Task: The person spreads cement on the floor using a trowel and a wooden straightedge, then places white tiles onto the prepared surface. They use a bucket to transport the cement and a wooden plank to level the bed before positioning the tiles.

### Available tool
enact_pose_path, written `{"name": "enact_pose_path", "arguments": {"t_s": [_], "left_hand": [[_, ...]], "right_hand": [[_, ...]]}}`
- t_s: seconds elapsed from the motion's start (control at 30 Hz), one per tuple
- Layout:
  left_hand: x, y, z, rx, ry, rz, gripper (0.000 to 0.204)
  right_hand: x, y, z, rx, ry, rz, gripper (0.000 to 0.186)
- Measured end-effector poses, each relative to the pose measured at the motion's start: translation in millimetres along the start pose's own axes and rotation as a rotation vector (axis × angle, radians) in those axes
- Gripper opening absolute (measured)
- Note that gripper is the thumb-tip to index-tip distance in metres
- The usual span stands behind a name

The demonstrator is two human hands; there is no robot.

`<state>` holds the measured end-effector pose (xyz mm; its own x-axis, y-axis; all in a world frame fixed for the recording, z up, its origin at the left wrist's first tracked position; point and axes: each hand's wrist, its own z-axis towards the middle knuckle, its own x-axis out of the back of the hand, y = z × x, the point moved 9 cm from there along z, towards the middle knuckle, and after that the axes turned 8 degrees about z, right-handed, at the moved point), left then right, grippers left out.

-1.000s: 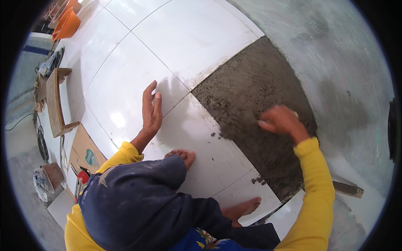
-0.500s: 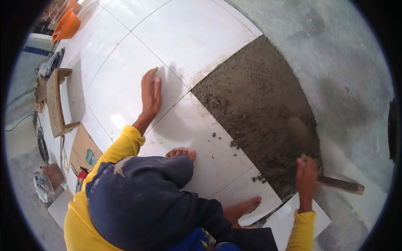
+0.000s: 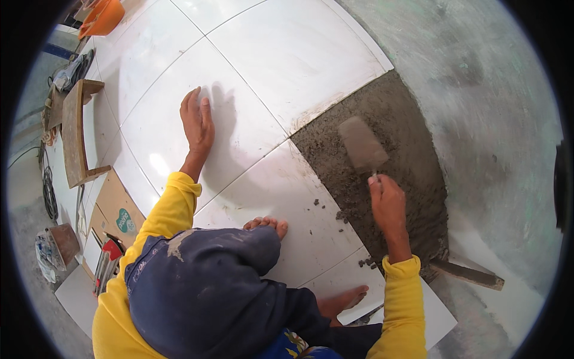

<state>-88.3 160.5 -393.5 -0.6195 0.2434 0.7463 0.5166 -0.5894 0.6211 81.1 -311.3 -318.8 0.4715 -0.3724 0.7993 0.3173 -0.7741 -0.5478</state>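
In my right hand (image 3: 390,206) is a trowel (image 3: 362,142), its fingers wrapped round the handle. The flat blade lies over the bed of grey-brown mortar (image 3: 412,149), close to the corner where the laid tiles meet. Whether the blade touches the mortar I cannot tell. My left hand (image 3: 197,122) hovers with fingers stretched out above a large white floor tile (image 3: 251,128), holding nothing; its shadow falls on the tile to the right. Small mortar crumbs (image 3: 342,216) lie along the tile edge beside the bed.
A wooden strip (image 3: 469,274) rests against the wall (image 3: 490,131) at the lower right. To the left stand a wooden stool-like piece (image 3: 76,134), a cardboard sheet (image 3: 116,206) and a red-handled tool (image 3: 110,250). An orange bucket (image 3: 103,19) is at the far left.
My right hand has swept the trowel from the near right end of the mortar toward its far left part. My left hand has shifted slightly left, still stretched out.
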Motion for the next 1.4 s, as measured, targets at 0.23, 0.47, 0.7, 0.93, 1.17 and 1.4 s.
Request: {"name": "enact_pose_path", "arguments": {"t_s": [0.23,0.47,0.7,0.93,1.17,1.4], "left_hand": [[-0.9,9.4,4.7,-0.064,-0.010,0.075,0.050],[1.4,6.9,4.5,-0.040,-0.005,0.046,0.049],[2.3,8.6,5.4,-0.042,-0.004,0.050,0.047],[-2.1,11.8,4.7,-0.053,-0.002,0.067,0.047],[1.2,7.5,6.5,-0.054,0.033,0.109,0.045],[2.8,10.3,6.1,-0.031,0.011,0.073,0.045]], "right_hand": [[-24.6,-42.1,-4.4,0.001,-0.081,-0.051,0.036],[-49.7,-85.9,1.8,0.102,-0.186,-0.152,0.034],[-47.3,-94.8,-6.2,-0.008,-0.293,-0.296,0.032],[15.1,-17.0,-92.4,-0.119,-0.349,-0.220,0.033],[-18.9,-76.2,-14.5,-0.423,-0.485,0.350,0.034],[-45.3,-94.5,5.9,-0.436,-0.601,0.281,0.044]]}}
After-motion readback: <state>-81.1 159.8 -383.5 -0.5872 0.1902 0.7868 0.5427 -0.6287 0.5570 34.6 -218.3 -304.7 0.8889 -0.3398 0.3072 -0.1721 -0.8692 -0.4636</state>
